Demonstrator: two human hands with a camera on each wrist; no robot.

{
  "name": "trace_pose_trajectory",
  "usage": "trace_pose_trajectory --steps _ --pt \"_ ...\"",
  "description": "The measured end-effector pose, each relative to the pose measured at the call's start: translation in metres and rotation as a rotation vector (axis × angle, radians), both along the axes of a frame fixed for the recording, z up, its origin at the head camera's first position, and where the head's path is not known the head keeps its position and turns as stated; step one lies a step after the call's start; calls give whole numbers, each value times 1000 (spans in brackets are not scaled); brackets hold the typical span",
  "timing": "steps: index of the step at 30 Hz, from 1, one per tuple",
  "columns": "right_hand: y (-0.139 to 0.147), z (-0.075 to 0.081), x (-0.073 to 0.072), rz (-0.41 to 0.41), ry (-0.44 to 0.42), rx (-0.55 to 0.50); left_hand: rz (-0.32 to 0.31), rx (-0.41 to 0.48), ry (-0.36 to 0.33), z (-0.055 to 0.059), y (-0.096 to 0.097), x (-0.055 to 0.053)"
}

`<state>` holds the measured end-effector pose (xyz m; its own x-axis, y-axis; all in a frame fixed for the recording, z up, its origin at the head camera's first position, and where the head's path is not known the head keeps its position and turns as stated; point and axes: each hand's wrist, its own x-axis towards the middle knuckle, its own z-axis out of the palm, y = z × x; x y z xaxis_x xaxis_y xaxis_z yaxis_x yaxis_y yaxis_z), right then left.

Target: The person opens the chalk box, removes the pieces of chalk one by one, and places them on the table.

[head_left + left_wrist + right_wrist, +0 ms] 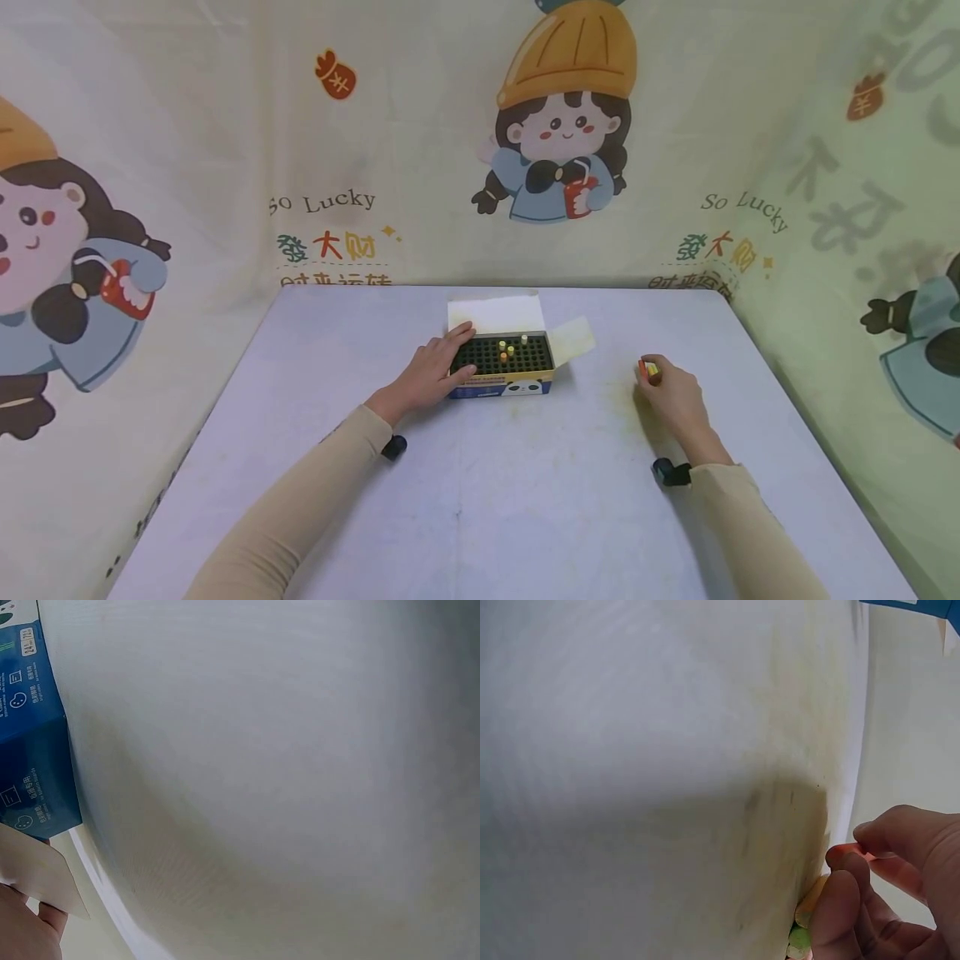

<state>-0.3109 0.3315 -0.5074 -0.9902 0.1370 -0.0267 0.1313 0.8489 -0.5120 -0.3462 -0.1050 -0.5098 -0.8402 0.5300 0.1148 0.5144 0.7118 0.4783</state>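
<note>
A yellow and blue chalk box (491,389) stands open, with a black grid (480,364) of holes inside. Several chalk pieces poke up from the grid, among them an orange chalk (503,357) and a pale chalk (524,339). My left hand (431,371) grips the box's left end, thumb along the front edge and fingers toward the back. To the right of the box, my right hand (675,400) holds several chalks low over the table. Thumb and forefinger pinch a red-orange chalk (840,853); a green chalk (800,937) and a yellow-orange chalk (810,901) show below the other fingers.
The box's white lid flap (495,314) stands up behind it, and a side flap (572,339) spreads to the right. All this is on a white table (465,500) with a printed cloth (420,150) hanging behind and at both sides.
</note>
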Motion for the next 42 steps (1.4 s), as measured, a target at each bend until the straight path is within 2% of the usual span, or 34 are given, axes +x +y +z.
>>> trace_pose_trajectory --steps 12,20,26,42 --pt "4 3 -2 24 -55 17 3 0 7 -2 0 0" --pt "4 8 -1 -31 -113 -5 6 5 15 -3 0 -1" --pt "4 9 -2 -32 -137 -12 5 12 10 -2 0 -1" --pt "6 3 -16 -55 -42 -13 -3 8 2 2 0 0"
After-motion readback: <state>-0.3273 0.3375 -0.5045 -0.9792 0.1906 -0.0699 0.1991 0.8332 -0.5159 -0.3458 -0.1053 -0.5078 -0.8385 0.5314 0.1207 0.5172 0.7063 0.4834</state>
